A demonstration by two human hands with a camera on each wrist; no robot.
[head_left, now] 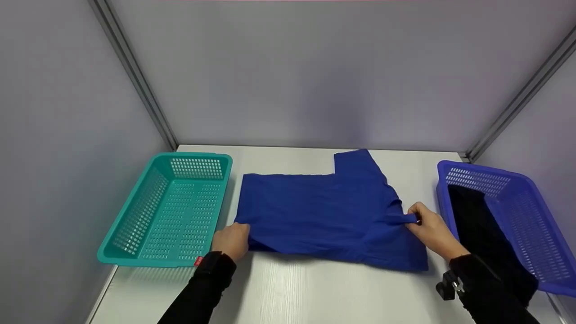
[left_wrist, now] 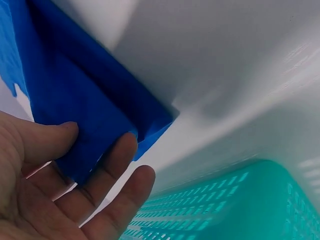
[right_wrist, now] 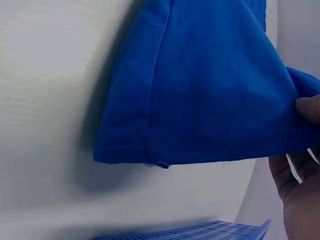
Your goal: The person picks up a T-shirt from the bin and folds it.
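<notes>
A blue short-sleeved shirt is spread sideways on the white table, one sleeve pointing to the back. At its near left corner my left hand pinches the edge of the cloth. In the left wrist view, the thumb and fingers of that hand have the blue fabric between them, with a fold hanging open beside it. My right hand pinches a gathered bit of the shirt at its right end. Seen from the right wrist, the cloth hangs from those fingers, its stitched sleeve hem facing the camera.
Left of the shirt stands a teal plastic basket with nothing in it. On the right, a purple-blue basket has black cloth in it. Grey panels enclose the table at the back and sides.
</notes>
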